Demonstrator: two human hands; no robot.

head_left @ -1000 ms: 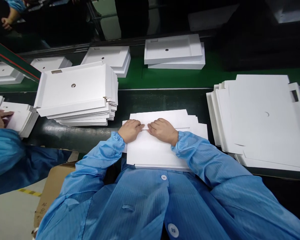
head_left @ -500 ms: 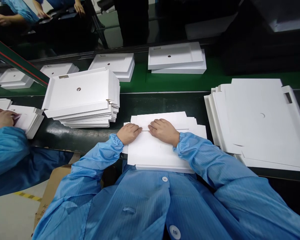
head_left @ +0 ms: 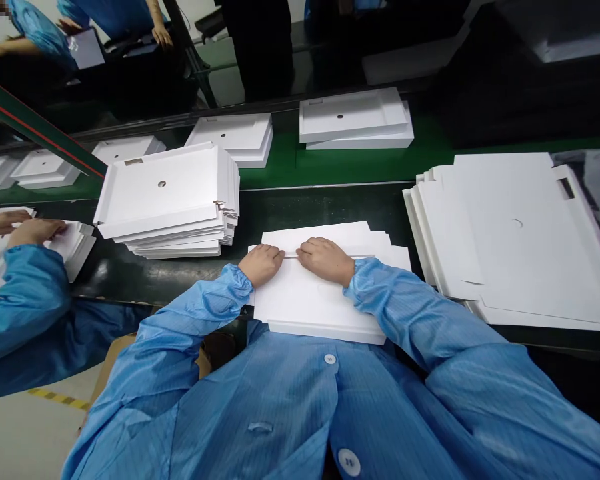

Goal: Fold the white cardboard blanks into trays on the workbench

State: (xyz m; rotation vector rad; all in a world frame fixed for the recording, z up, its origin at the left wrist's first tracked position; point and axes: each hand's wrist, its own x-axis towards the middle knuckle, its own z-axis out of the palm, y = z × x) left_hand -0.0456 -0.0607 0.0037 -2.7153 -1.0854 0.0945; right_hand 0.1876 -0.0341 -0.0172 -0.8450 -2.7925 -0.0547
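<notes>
A flat white cardboard box blank [head_left: 300, 293] lies in front of me at the bench edge, with stepped flaps at its far side. Across its upper part runs a creased strip. My left hand [head_left: 263, 265] is closed, its curled fingers pinching the left part of that crease. Just to its right, my right hand [head_left: 326, 259] has its fingers bent together over the same crease, palm down. The thumbs are mostly hidden. Whether other sheets lie under this blank I cannot tell for certain.
A stack of folded white trays [head_left: 165, 193] stands to the left, flat blanks [head_left: 520, 233] are piled right. White trays [head_left: 353, 117] sit on the green conveyor [head_left: 280, 175] behind. A co-worker's hand [head_left: 37, 231] works at far left.
Both my hands stay on the crease, almost still. The view has shifted slightly. At far left, the co-worker's hands have moved over their stack; a person at the back now lifts a flat panel.
</notes>
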